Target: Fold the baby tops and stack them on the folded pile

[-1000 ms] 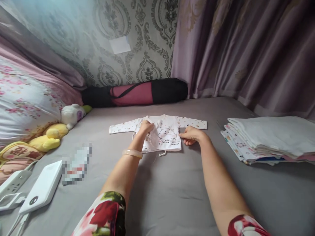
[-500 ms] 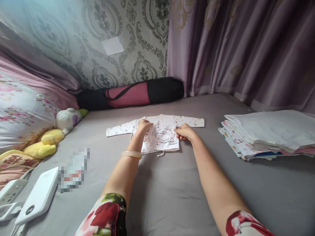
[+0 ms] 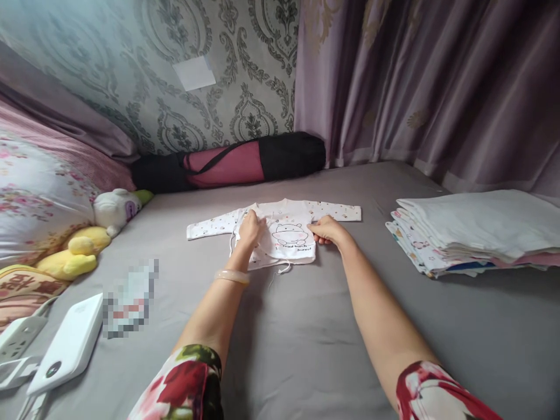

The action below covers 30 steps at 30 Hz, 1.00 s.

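A small white baby shirt [image 3: 291, 235] lies spread on the grey bed, its long patterned sleeves stretched out to both sides. A cartoon animal and lettering are printed on its front, and a thin tie string [image 3: 284, 269] hangs at the lower hem. My left hand [image 3: 251, 228] is closed on the shirt's front, left of the print; its fingertips are partly hidden. At the right side edge, under the sleeve, my right hand [image 3: 327, 231] pinches the fabric between thumb and fingers.
A stack of folded cloths [image 3: 481, 227] lies at right. Along the wall rests a black and maroon long bag [image 3: 227, 163]. Plush toys [image 3: 116, 210], a white power bank [image 3: 67, 344], a power strip [image 3: 20, 338] and a blurred-out item [image 3: 131, 300] are at left.
The shirt's front panel lies a little flatter, and my left hand has shifted slightly left. My right hand keeps its pinch at the side edge. The whole view has moved slightly.
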{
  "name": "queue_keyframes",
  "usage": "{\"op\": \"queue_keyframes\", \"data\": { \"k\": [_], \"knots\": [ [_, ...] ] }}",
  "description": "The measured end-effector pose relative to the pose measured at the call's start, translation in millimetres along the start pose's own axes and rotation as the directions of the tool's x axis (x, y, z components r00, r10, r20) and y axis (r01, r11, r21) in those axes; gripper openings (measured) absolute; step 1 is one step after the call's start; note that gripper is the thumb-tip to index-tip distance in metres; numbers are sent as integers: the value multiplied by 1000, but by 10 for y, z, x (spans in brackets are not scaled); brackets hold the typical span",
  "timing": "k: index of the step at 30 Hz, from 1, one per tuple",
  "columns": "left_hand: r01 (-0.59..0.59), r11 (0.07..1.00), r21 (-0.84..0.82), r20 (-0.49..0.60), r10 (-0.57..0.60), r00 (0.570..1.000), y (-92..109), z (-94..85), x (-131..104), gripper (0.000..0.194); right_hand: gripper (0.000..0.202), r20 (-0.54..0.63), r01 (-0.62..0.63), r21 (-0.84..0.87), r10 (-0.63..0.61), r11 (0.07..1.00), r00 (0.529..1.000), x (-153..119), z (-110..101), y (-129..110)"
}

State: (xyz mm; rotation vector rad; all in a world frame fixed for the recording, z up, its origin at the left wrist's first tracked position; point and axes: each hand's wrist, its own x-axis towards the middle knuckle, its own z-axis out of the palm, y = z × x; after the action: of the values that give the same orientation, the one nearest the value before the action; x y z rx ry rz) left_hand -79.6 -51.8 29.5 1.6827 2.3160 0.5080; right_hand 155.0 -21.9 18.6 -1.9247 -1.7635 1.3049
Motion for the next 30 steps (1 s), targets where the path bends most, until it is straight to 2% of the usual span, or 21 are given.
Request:
{"op": "queue_keyframes", "data": {
  "k": [3, 7, 12, 16, 20, 22, 25, 27, 28, 30],
  "knots": [
    [48, 997, -64, 65, -43, 997, -31, -86, -132, 42, 44, 63, 24, -47, -21, 999, 998, -137, -61, -57],
    [66, 987, -145, 134, -46, 990, -51, -154, -443, 49, 48, 159, 20, -182, 9, 983, 987, -354, -109, -147],
    [-18, 977, -211, 163, 53, 985, -78, -122, -738, 60, 45, 272, 48, -168, 0, 985, 962, -617, -35, -147],
    [-84, 977, -193, 130, 111, 985, -110, -99, -806, 58, 37, 195, 63, -102, -43, 993, 980, -775, 87, -45],
    [-90, 983, -158, 118, 110, 987, -149, -92, -834, 40, 34, 130, 21, -65, -12, 998, 991, -842, 166, 28],
    [-107, 983, -148, 116, 124, 985, -161, -91, -854, 34, 35, 119, 4, -102, 8, 995, 993, -847, 169, 32],
    [-139, 985, -101, 119, 151, 981, -149, -100, -895, 33, 37, 135, 9, -238, 24, 971, 991, -865, 132, -24],
    [-170, 985, -28, 91, 172, 981, -117, -105, -925, 31, 36, 153, 39, -396, 24, 918, 988, -902, 103, -113],
    [-191, 981, 17, 56, 190, 980, -96, -102, -939, 30, 33, 128, 60, -488, 4, 871, 992, -925, 99, -173],
    [-268, 958, 105, -41, 273, 961, -50, -79, -956, 28, 26, -9, 70, -643, -100, 763, 995, -954, 127, -308]
  ]
}}
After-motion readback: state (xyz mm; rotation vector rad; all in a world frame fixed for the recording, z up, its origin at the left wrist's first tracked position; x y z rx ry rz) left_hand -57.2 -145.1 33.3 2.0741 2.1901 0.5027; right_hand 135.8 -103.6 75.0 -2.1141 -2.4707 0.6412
